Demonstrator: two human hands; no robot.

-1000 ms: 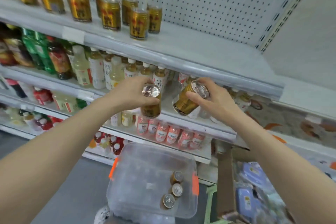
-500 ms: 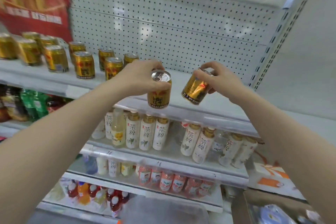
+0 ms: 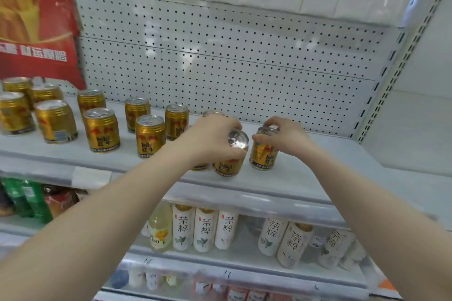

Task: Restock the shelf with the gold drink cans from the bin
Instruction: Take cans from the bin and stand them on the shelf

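My left hand grips a gold can by its upper half, with the can's base at the front of the top shelf. Beside it on the right, my right hand holds a second gold can from above by its rim; this can stands upright on the shelf. Several more gold cans stand in loose rows on the left part of the same shelf. One further can is partly hidden behind my left hand. The bin is out of view.
A white pegboard back panel rises behind the shelf, with a red poster at the left. The shelf's right part is bare up to the side upright. Below, white tea bottles fill the second shelf.
Both hands rose from the bin up to the top shelf with a can each and lowered the cans onto it. The camera tilted up, so the bin left the view.
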